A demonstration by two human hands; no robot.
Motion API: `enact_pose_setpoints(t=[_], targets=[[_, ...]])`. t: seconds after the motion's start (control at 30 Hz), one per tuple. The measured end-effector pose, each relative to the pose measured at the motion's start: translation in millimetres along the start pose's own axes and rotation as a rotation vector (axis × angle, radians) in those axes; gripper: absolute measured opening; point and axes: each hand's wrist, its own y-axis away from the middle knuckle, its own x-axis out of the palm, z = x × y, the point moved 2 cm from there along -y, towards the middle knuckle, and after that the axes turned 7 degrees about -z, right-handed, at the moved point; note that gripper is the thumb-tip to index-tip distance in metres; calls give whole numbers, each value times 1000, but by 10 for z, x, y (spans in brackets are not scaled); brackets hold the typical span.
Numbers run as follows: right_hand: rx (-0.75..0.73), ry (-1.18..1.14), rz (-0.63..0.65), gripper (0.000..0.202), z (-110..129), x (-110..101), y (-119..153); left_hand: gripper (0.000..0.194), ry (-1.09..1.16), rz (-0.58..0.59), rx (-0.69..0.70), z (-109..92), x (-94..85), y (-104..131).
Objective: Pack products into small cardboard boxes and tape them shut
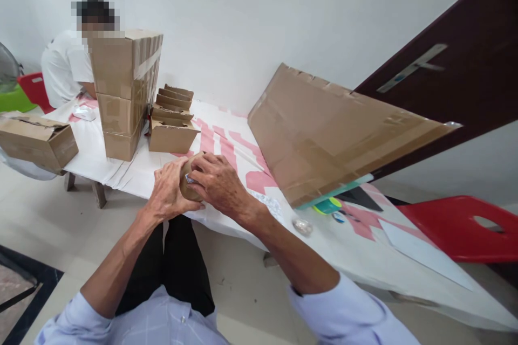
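Above the table's near edge, my left hand (168, 190) is closed around the side of a brown, round-ended object (186, 191) that looks like a cardboard tube or roll; its exact kind is not clear. On its end facing me is a small white-and-blue label (189, 178). Bent fingers of my right hand (218, 182) pinch at this label and cover part of the end. Just beyond my hands an open cardboard box (172, 138) with raised flaps stands on the table; its contents are hidden.
Stacked cardboard boxes (117, 110) rise at the left, with another box (36, 140) farther left. A seated person (60, 73) is behind them. A large cardboard sheet (324, 135) leans at the right, near a tape roll (327, 205), a clear-wrapped item (302, 227) and a red chair (457, 226).
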Motion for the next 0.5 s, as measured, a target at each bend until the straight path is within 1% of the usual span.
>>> enact_pose_setpoints(t=[0.33, 0.5], targets=[[-39, 19, -39, 17, -54, 61, -21, 101, 10, 12, 28, -17, 1, -13], [-88, 52, -24, 19, -22, 70, -31, 99, -7, 7, 31, -15, 8, -21]])
